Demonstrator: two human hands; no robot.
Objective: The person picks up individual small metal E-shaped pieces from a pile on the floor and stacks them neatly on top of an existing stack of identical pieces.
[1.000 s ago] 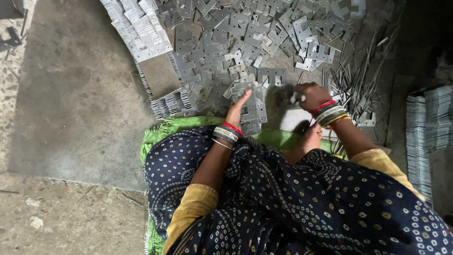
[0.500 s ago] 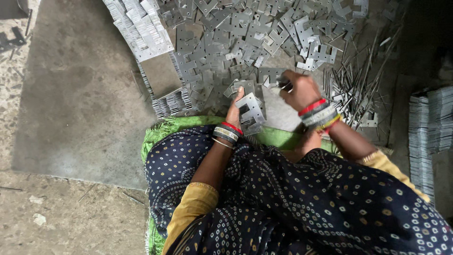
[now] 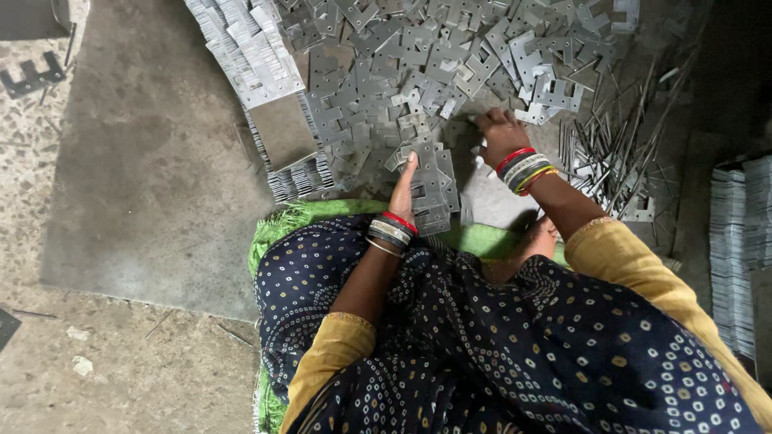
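Observation:
My left hand (image 3: pixel 404 190) rests upright against a small stack of grey notched metal plates (image 3: pixel 431 193) in front of my lap, fingers flat along its side. My right hand (image 3: pixel 500 133) reaches further out, palm down, fingers curled onto a loose plate at the near edge of a wide heap of the same flat plates (image 3: pixel 418 72) spread over the floor. Both wrists wear coloured bangles. Whether the right hand has lifted a plate is hidden under the fingers.
Neat rows of stacked plates (image 3: pixel 249 56) lie at the upper left, another standing row (image 3: pixel 301 178) left of my hand. Thin metal rods (image 3: pixel 619 153) lie scattered at right, beside more stacks (image 3: pixel 736 241). I sit on a green mat (image 3: pixel 277 229) on a concrete floor.
My right hand has moved away from my lap and up into the edge of the plate heap. My left hand has stayed against the small stack.

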